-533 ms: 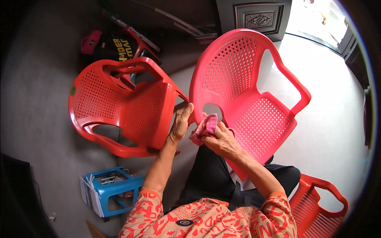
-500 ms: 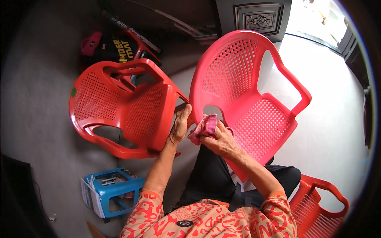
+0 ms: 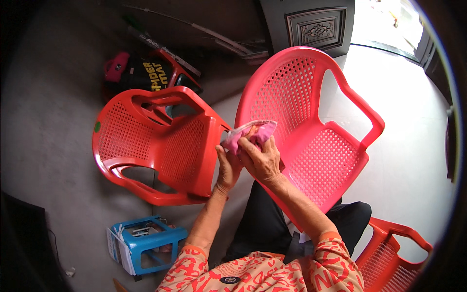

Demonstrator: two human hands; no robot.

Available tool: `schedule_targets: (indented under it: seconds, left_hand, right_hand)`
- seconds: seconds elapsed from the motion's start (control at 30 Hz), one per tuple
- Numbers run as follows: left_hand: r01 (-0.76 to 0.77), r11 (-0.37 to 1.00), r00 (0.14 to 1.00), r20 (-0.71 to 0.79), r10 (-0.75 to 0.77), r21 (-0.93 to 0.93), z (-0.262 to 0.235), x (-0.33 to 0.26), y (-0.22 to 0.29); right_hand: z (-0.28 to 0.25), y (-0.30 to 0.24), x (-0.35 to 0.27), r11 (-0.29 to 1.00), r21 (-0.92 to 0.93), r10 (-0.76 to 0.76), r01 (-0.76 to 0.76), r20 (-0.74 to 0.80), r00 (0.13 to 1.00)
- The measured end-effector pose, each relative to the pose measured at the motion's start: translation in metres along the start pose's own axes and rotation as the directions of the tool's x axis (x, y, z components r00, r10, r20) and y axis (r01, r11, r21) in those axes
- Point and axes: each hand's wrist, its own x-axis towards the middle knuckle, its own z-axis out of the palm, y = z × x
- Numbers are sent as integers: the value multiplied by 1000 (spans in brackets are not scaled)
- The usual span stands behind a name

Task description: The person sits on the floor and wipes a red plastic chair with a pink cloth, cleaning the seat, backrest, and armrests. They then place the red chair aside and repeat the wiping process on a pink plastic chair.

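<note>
While the red chair (image 3: 155, 146), tipped at centre left, is steadied by the left hand (image 3: 227, 168) pressed flat on its edge, a pink cloth (image 3: 253, 134) is pinched by the right hand (image 3: 262, 158) at frame centre, before the pink chair (image 3: 316, 136).

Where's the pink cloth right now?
Centre of the head view: the pink cloth is held in the right hand, between the two red chairs, left hand just below.

Bright daylight glare upper right, dim left, fisheye-bent dark edges.
</note>
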Motion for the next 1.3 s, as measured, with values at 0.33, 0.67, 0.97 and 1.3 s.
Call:
schedule_targets:
  seconds: [0.33,0.67,0.97,1.3]
  left_hand:
    - [-306,931,857,-483,179,-199,31,8,-53]
    - [-111,993,787,-607,107,31,44,7,-42]
    - [-135,991,812,-570,125,24,37,9,-48]
    - [-273,934,773,-525,356,232,39,12,-45]
  right_hand:
    - [-9,-6,16,993,-35,-103,112,200,974]
    - [6,10,65,999,26,-48,48,1,999]
    - [7,40,116,992,-39,119,-122,-77,990]
    - [20,2,67,979,-192,-74,74,4,997]
